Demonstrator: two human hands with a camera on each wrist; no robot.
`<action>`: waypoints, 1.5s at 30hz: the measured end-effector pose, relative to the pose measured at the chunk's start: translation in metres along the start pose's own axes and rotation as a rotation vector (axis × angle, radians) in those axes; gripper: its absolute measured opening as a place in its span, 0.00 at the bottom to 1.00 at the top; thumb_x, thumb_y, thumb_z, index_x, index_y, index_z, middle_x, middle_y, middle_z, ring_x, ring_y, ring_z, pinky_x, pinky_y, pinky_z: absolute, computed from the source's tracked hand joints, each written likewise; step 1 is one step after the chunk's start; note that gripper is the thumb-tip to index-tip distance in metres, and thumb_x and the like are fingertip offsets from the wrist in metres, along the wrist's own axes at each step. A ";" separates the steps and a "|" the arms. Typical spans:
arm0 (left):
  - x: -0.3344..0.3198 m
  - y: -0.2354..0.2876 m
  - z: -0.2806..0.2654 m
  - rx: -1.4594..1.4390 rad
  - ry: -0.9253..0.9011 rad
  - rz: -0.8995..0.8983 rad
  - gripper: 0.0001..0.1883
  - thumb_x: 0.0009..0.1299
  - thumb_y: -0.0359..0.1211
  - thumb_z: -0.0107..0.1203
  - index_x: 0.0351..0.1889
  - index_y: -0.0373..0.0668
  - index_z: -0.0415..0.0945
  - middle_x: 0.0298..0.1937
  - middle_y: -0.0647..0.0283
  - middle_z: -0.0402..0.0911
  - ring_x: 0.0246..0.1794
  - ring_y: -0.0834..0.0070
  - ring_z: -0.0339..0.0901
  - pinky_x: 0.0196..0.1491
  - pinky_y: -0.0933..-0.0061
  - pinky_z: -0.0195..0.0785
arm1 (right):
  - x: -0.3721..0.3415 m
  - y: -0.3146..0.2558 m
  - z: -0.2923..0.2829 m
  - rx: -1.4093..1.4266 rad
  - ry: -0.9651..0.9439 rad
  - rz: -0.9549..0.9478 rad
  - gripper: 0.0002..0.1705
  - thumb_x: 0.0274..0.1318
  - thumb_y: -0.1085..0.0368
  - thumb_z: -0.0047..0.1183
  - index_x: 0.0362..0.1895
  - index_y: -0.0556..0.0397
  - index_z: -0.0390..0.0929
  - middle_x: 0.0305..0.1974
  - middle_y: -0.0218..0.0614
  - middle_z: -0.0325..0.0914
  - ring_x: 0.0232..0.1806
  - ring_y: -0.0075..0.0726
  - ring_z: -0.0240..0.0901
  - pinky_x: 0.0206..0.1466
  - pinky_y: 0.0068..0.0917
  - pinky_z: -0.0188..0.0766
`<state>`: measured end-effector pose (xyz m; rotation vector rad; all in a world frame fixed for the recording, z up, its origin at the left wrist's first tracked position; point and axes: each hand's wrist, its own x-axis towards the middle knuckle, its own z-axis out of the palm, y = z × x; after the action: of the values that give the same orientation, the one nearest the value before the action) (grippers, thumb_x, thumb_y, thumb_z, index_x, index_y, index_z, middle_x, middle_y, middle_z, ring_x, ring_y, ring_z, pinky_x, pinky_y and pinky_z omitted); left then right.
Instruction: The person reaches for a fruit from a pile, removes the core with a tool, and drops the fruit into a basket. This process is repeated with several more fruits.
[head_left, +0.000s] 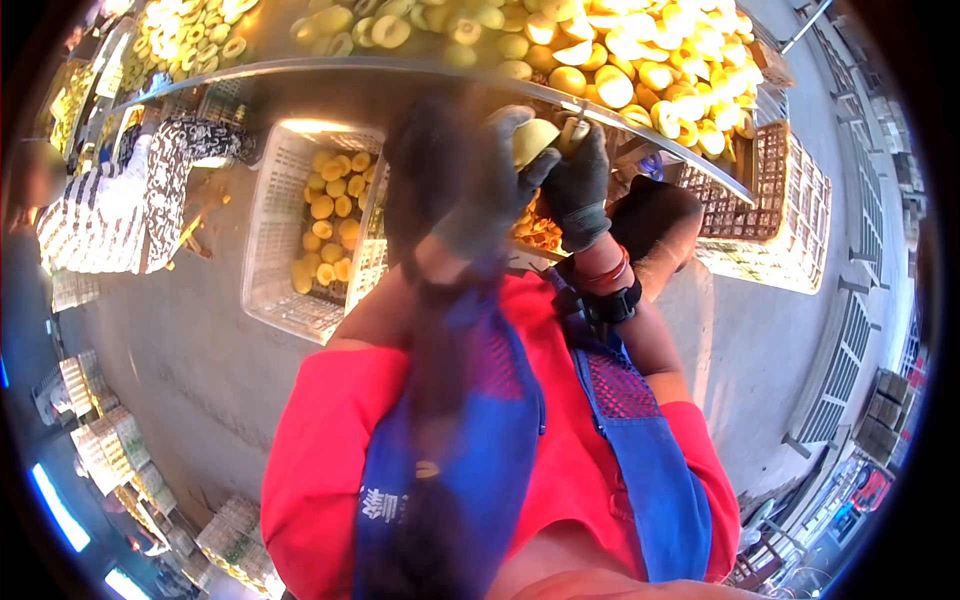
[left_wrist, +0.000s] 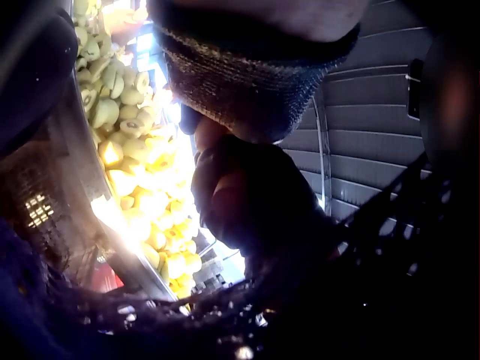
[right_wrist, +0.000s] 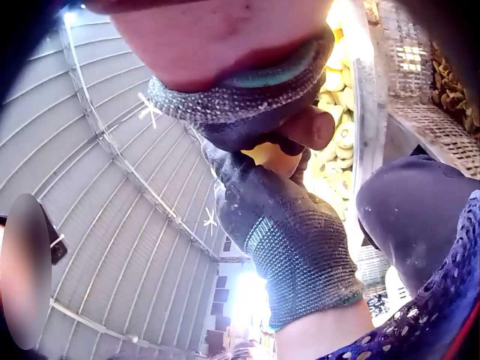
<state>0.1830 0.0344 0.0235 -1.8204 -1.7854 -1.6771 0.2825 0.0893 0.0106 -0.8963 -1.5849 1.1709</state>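
Note:
Both hands wear dark grey knit gloves and meet at the edge of the fruit table in the head view. My left hand (head_left: 482,185) grips a yellow-green peach (head_left: 534,142), its fingers curled round the side. Close beside it, my right hand (head_left: 580,188) pinches a small pale-handled tool (head_left: 572,134) with a thin metal end; I cannot tell its exact kind. In the right wrist view a bare thumb (right_wrist: 316,129) shows by the yellow fruit (right_wrist: 274,159), which the gloves partly cover. The left wrist view is dark and hides the grip.
Peach halves (head_left: 610,70) are heaped on the metal-edged table (head_left: 330,64). A white crate (head_left: 262,240) with peach halves stands at left, another crate (head_left: 800,200) at right. Orange scraps (head_left: 537,230) lie below the hands. Another person in a striped top (head_left: 95,225) works at far left.

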 end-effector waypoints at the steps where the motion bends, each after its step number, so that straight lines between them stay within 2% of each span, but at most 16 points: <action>1: 0.001 0.004 -0.008 -0.039 -0.008 -0.053 0.20 0.63 0.37 0.57 0.48 0.36 0.67 0.47 0.50 0.72 0.46 0.57 0.72 0.49 0.62 0.67 | 0.000 0.002 0.002 0.188 -0.015 0.035 0.23 0.45 0.74 0.56 0.47 0.53 0.65 0.38 0.35 0.70 0.39 0.29 0.68 0.42 0.26 0.69; 3: -0.002 0.003 -0.020 -0.057 0.004 -0.087 0.17 0.66 0.35 0.53 0.48 0.36 0.67 0.48 0.51 0.72 0.47 0.59 0.72 0.51 0.64 0.65 | -0.005 -0.006 0.005 -0.346 0.018 -0.118 0.21 0.44 0.76 0.54 0.46 0.52 0.67 0.34 0.33 0.71 0.35 0.31 0.69 0.41 0.27 0.70; 6: 0.007 -0.012 -0.064 0.126 0.172 0.066 0.14 0.67 0.32 0.51 0.48 0.37 0.67 0.47 0.55 0.73 0.47 0.63 0.71 0.54 0.66 0.62 | 0.004 0.041 -0.012 -0.341 0.060 -0.103 0.15 0.47 0.75 0.51 0.42 0.54 0.67 0.29 0.32 0.70 0.27 0.25 0.69 0.26 0.24 0.68; 9: -0.010 -0.062 -0.126 0.330 0.178 -0.298 0.18 0.67 0.38 0.52 0.49 0.37 0.66 0.45 0.53 0.74 0.46 0.61 0.72 0.52 0.66 0.64 | 0.001 0.073 -0.031 -0.216 0.002 -0.071 0.13 0.48 0.74 0.50 0.41 0.54 0.66 0.27 0.32 0.68 0.26 0.22 0.67 0.20 0.22 0.66; 12: -0.029 -0.107 -0.196 0.814 -0.288 -0.620 0.22 0.65 0.47 0.52 0.44 0.36 0.71 0.44 0.50 0.76 0.45 0.55 0.72 0.49 0.60 0.65 | -0.004 0.066 -0.036 -0.582 -0.072 -0.337 0.13 0.49 0.68 0.52 0.40 0.54 0.65 0.26 0.41 0.71 0.25 0.41 0.71 0.26 0.36 0.69; 14: -0.046 -0.142 -0.209 1.043 -0.304 -0.483 0.22 0.63 0.46 0.54 0.45 0.36 0.71 0.46 0.49 0.75 0.46 0.52 0.71 0.50 0.59 0.64 | -0.010 0.081 -0.041 -0.788 -0.233 -0.472 0.15 0.49 0.64 0.52 0.40 0.55 0.65 0.26 0.48 0.72 0.27 0.55 0.72 0.29 0.42 0.69; 16: -0.015 -0.141 -0.191 0.784 -0.244 -0.357 0.23 0.63 0.46 0.55 0.47 0.36 0.71 0.47 0.48 0.75 0.48 0.52 0.71 0.52 0.60 0.63 | -0.014 0.068 -0.036 -0.587 -0.218 -0.177 0.18 0.47 0.62 0.53 0.41 0.53 0.64 0.27 0.56 0.72 0.32 0.68 0.68 0.31 0.49 0.67; 18: 0.016 -0.156 -0.151 0.646 -0.190 -0.304 0.26 0.62 0.45 0.55 0.51 0.36 0.70 0.51 0.46 0.73 0.52 0.51 0.69 0.56 0.61 0.62 | -0.010 0.052 -0.034 -0.611 -0.236 0.139 0.19 0.47 0.62 0.53 0.42 0.52 0.64 0.27 0.55 0.72 0.33 0.68 0.68 0.31 0.49 0.66; 23: 0.096 -0.215 -0.024 0.423 -0.327 -0.274 0.37 0.60 0.48 0.56 0.65 0.44 0.56 0.58 0.47 0.69 0.58 0.53 0.67 0.58 0.60 0.60 | -0.004 0.039 -0.036 -0.529 -0.211 0.172 0.16 0.45 0.63 0.54 0.39 0.51 0.66 0.27 0.54 0.72 0.33 0.66 0.69 0.31 0.49 0.65; 25: 0.124 -0.219 0.009 0.381 -0.587 -0.493 0.38 0.60 0.49 0.54 0.67 0.48 0.53 0.58 0.47 0.69 0.58 0.52 0.67 0.58 0.59 0.60 | -0.005 0.036 -0.036 -0.521 -0.199 0.196 0.14 0.46 0.64 0.52 0.38 0.51 0.66 0.27 0.52 0.71 0.32 0.64 0.69 0.31 0.48 0.65; 27: 0.133 -0.239 0.036 0.534 -0.683 -0.444 0.38 0.60 0.50 0.52 0.67 0.50 0.53 0.59 0.47 0.69 0.58 0.52 0.67 0.57 0.58 0.61 | -0.007 0.055 -0.039 -0.567 -0.236 0.091 0.09 0.49 0.66 0.48 0.36 0.52 0.67 0.31 0.48 0.70 0.32 0.59 0.69 0.32 0.45 0.66; 30: 0.143 -0.259 0.066 0.664 -0.783 -0.440 0.37 0.60 0.53 0.49 0.65 0.49 0.56 0.56 0.49 0.71 0.56 0.51 0.69 0.55 0.58 0.64 | -0.007 0.060 -0.041 -0.667 -0.277 0.141 0.13 0.47 0.67 0.46 0.40 0.54 0.68 0.34 0.53 0.74 0.36 0.64 0.71 0.39 0.49 0.69; 34: 0.135 -0.261 0.069 0.527 -0.732 -0.526 0.35 0.59 0.52 0.53 0.61 0.44 0.63 0.53 0.49 0.74 0.55 0.53 0.70 0.55 0.60 0.64 | -0.008 0.073 -0.040 -0.622 -0.267 0.136 0.15 0.48 0.65 0.46 0.43 0.52 0.68 0.34 0.52 0.75 0.37 0.63 0.71 0.40 0.48 0.69; 37: 0.129 -0.257 0.061 0.316 -0.615 -0.526 0.32 0.58 0.48 0.58 0.58 0.43 0.67 0.52 0.49 0.75 0.53 0.57 0.72 0.54 0.64 0.65 | -0.008 0.073 -0.036 -0.311 -0.256 0.342 0.16 0.49 0.65 0.45 0.45 0.50 0.68 0.33 0.53 0.75 0.37 0.64 0.72 0.40 0.48 0.69; 41: 0.118 -0.241 0.048 0.074 -0.454 -0.495 0.28 0.56 0.42 0.61 0.54 0.42 0.69 0.50 0.54 0.77 0.51 0.67 0.74 0.52 0.71 0.66 | -0.002 0.036 -0.038 -0.431 -0.223 0.293 0.16 0.50 0.64 0.46 0.45 0.49 0.68 0.33 0.55 0.75 0.37 0.64 0.72 0.40 0.47 0.69; 45: 0.108 -0.165 0.016 -0.164 -0.391 -0.469 0.23 0.59 0.37 0.60 0.52 0.42 0.71 0.48 0.62 0.76 0.46 0.75 0.72 0.49 0.77 0.66 | 0.003 0.033 -0.038 -0.443 -0.092 0.140 0.15 0.51 0.62 0.48 0.45 0.48 0.69 0.33 0.54 0.76 0.34 0.63 0.72 0.36 0.48 0.70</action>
<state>0.0392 0.1670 -0.0038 -2.0273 -2.4646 -1.7416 0.3188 0.1116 -0.0165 -1.2697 -1.9226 0.9803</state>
